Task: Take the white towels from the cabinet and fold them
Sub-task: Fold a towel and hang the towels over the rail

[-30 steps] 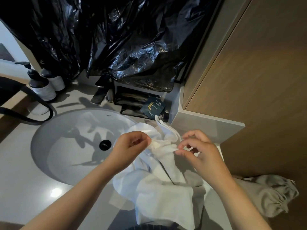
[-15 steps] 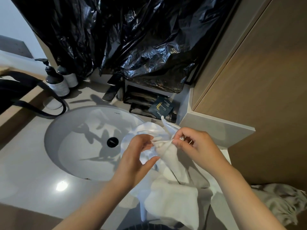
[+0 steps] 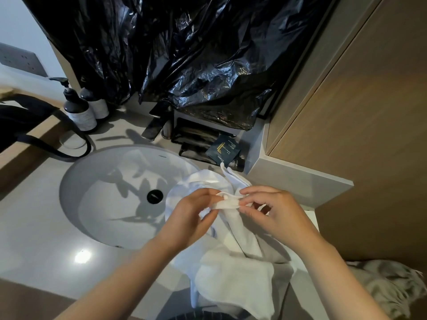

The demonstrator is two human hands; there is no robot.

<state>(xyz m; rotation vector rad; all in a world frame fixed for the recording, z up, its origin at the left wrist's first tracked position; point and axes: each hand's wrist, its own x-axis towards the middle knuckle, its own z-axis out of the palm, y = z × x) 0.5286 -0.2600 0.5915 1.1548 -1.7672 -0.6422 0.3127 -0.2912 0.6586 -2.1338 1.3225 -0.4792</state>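
A crumpled white towel (image 3: 233, 278) lies on the grey counter, spilling over the sink's right rim and down past the counter's front edge. My left hand (image 3: 191, 218) pinches a folded corner of it between thumb and fingers. My right hand (image 3: 275, 211) pinches the same edge a few centimetres to the right. Both hands hold that corner raised above the rest of the cloth. The wooden cabinet (image 3: 360, 125) stands shut at the right.
A round sink (image 3: 99, 204) fills the left of the counter. Two pump bottles (image 3: 78, 109) stand at the back left, beside a black strap. Black plastic sheeting (image 3: 180, 54) hangs over the back wall. Dark toiletry packets (image 3: 221, 148) sit behind the towel. A grey-beige cloth (image 3: 390, 289) hangs at lower right.
My hands have come closer together on the towel's corner, and my left hand now pinches the folded edge. The view has shifted left and down.
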